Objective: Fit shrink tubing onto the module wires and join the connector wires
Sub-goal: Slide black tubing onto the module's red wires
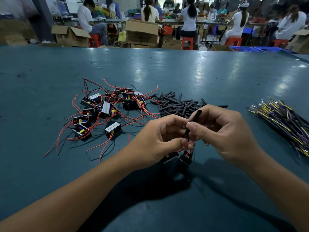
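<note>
My right hand pinches the light, limp shrink tube mid-length at frame centre, while my left hand pinches the floppy red wires near their tips.

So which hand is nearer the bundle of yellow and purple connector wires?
The right hand: the connector wires lie on the table just to its right. The left hand is farther away, on the right hand's other side.

Matt black tubing pieces, glossy red wire insulation, smooth teal tabletop (faintly sheened), cardboard boxes
</note>
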Demonstrator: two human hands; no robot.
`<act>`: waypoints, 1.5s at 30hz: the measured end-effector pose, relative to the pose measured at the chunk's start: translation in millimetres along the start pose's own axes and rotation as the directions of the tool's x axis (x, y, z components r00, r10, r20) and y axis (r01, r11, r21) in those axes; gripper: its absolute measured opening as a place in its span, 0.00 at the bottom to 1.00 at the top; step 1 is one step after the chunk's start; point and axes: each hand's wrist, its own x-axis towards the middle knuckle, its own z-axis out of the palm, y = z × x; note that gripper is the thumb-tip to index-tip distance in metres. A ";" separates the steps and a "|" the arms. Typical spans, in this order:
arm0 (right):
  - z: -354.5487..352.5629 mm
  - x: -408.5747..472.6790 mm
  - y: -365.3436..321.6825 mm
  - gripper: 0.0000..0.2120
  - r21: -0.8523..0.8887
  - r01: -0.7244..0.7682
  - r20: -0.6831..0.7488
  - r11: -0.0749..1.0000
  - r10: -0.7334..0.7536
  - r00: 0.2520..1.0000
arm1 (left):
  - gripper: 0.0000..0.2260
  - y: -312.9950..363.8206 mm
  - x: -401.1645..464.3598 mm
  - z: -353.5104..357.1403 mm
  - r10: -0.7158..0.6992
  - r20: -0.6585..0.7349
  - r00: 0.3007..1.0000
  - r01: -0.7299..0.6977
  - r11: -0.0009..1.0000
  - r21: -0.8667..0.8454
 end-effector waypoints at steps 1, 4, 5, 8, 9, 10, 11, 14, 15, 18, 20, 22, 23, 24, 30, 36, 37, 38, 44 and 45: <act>-1.6 0.7 0.7 0.07 -0.033 -0.004 0.006 0.999 0.004 1.000 | 0.14 1.3 0.4 -3.2 -0.012 0.017 1.000 0.011 1.000 0.012; -4.6 1.4 3.5 0.08 -0.089 -0.020 0.038 0.996 0.024 0.999 | 0.18 5.9 2.2 -10.5 -0.015 -0.002 1.000 0.015 0.995 0.094; -4.5 1.4 4.8 0.09 -0.096 -0.028 0.051 0.995 0.033 0.998 | 0.19 7.0 3.0 -11.6 -0.001 -0.027 1.000 0.004 0.992 0.128; -2.8 0.4 7.5 0.10 -0.097 -0.050 0.072 0.994 0.057 0.996 | 0.17 9.9 4.7 -15.3 0.070 -0.106 0.992 -0.043 0.970 0.238; -3.2 0.3 8.2 0.10 -0.114 -0.049 0.083 0.992 0.059 0.995 | 0.15 10.9 4.8 -16.5 0.091 -0.117 0.989 -0.056 0.960 0.274; -3.9 -0.1 8.8 0.10 -0.142 -0.046 0.106 0.989 0.061 0.992 | 0.14 12.0 4.4 -17.4 0.108 -0.123 0.986 -0.066 0.950 0.306; -5.0 -0.4 9.0 0.10 -0.169 -0.044 0.142 0.985 0.069 0.987 | 0.13 13.3 4.2 -17.8 0.122 -0.130 0.984 -0.072 0.940 0.333; -8.3 -1.7 8.2 0.09 -0.185 -0.052 0.258 0.981 0.099 0.961 | 0.12 19.8 2.3 -19.0 0.125 -0.096 0.987 -0.071 0.896 0.439; -9.5 -1.5 7.9 0.09 -0.190 -0.040 0.275 0.981 0.092 0.957 | 0.11 22.1 1.4 -20.3 0.104 -0.037 0.994 -0.070 0.852 0.519; -11.2 -1.5 6.6 0.06 -0.238 0.035 0.296 0.971 0.038 0.955 | 0.10 26.7 -2.9 -27.8 -0.108 0.196 0.975 -0.085 0.630 0.772; -9.1 -1.7 7.2 0.05 -0.266 0.065 0.293 0.962 0.017 0.956 | 0.14 26.8 -5.5 -32.2 -0.260 0.236 0.936 -0.064 0.534 0.843; -5.8 -1.8 8.8 0.05 -0.276 0.079 0.279 0.958 0.001 0.960 | 0.16 25.4 -5.5 -34.2 -0.319 0.219 0.922 -0.042 0.481 0.876; -4.4 -1.8 9.4 0.05 -0.279 0.084 0.272 0.957 -0.005 0.962 | 0.16 24.6 -4.7 -34.5 -0.319 0.212 0.924 -0.046 0.455 0.889; -3.5 -1.7 9.8 0.05 -0.284 0.088 0.266 0.955 -0.010 0.964 | 0.15 23.9 -3.4 -34.6 -0.307 0.210 0.928 -0.059 0.435 0.898; -2.4 -1.3 9.0 0.04 -0.365 0.130 0.232 0.922 -0.045 0.972 | 0.09 21.5 -2.5 -35.0 -0.261 0.197 0.945 -0.056 0.463 0.885; -0.8 -2.5 13.9 0.05 -0.351 0.001 0.250 0.936 0.093 0.964 | 0.06 18.1 -1.9 -37.2 -0.258 0.126 0.958 0.025 0.512 0.858; -0.8 -2.3 15.1 0.06 -0.365 -0.026 0.253 0.931 0.126 0.959 | 0.06 18.1 -1.9 -37.3 -0.278 0.122 0.953 0.044 0.523 0.851; -1.0 -2.2 16.0 0.07 -0.378 -0.045 0.257 0.925 0.152 0.954 | 0.06 18.8 -2.2 -37.8 -0.306 0.129 0.943 0.055 0.528 0.848; -1.7 -3.3 14.7 0.09 -0.393 -0.052 0.250 0.918 0.161 0.955 | 0.11 30.8 -7.7 -41.6 -0.429 0.215 0.877 0.072 0.560 0.825; -1.7 -3.3 14.2 0.09 -0.393 -0.053 0.258 0.918 0.166 0.952 | 0.10 30.2 -7.5 -39.2 -0.421 0.204 0.884 0.067 0.545 0.836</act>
